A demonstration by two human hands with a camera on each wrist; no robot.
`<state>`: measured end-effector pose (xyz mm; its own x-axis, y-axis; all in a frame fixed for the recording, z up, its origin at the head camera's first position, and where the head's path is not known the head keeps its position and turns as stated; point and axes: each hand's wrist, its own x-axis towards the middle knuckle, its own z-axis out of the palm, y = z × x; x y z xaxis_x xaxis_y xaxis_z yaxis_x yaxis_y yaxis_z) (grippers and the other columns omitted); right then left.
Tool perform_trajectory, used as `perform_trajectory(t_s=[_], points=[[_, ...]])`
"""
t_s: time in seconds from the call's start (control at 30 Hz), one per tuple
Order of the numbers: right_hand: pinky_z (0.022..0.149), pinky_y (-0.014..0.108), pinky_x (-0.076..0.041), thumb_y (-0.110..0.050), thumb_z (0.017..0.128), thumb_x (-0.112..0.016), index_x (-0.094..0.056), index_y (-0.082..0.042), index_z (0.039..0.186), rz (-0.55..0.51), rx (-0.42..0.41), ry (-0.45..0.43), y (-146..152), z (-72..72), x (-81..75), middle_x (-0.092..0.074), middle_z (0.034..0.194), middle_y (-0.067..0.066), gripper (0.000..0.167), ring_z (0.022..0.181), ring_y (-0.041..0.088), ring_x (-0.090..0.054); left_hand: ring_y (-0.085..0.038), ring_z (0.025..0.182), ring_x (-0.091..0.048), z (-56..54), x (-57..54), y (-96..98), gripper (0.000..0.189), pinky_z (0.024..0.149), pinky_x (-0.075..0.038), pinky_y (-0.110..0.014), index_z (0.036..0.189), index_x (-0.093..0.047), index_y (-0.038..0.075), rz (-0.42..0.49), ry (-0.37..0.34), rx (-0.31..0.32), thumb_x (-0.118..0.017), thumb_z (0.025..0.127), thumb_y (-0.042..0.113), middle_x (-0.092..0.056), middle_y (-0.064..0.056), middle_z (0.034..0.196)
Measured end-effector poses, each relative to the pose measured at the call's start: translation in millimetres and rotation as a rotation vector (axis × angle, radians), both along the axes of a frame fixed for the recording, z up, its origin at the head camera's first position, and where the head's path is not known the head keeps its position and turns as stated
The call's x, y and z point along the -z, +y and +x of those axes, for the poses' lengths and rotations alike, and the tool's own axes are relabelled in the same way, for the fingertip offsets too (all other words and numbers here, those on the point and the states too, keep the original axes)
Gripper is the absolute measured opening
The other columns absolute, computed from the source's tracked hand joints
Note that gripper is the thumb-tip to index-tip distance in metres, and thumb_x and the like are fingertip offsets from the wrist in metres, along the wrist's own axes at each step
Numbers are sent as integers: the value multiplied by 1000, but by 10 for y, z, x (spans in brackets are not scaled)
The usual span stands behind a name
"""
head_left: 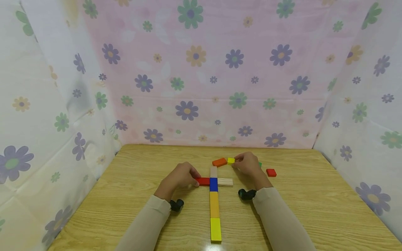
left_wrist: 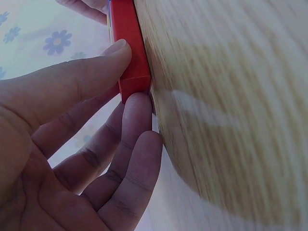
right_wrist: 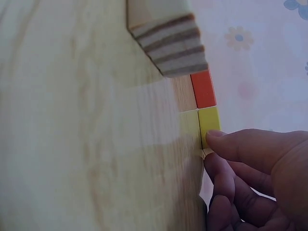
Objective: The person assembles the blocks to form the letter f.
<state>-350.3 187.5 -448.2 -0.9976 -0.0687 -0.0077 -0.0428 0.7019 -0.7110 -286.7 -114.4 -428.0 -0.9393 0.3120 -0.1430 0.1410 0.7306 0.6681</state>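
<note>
My left hand grips the outer end of a red block, thumb along its side and fingertips at its end face in the left wrist view. That block's inner end meets a blue block. At the back, my right hand pinches a small yellow block between thumb and fingers. An orange-red block lies just left of the yellow one. Opposite the red block, a pale striped wooden block extends right from the blue one.
A plain wooden block stands behind the blue one. An orange-yellow block and a longer yellow block continue the line toward me. A green block shows partly behind my right hand, and a red block lies farther right.
</note>
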Motion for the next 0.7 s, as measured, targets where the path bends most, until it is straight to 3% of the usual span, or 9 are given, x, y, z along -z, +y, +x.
perform_trajectory(t_s=[0.7], points=[[95,49,-56,-21,93,-77,-71,-1,130,-8,-12,7,16,4,21,-73,119,17,42,108,32,-68,-22,102,-65,6,1,3,20,95,-56,-47,102,-82,15,3,0,3,-87,83,11,-75,2,102]])
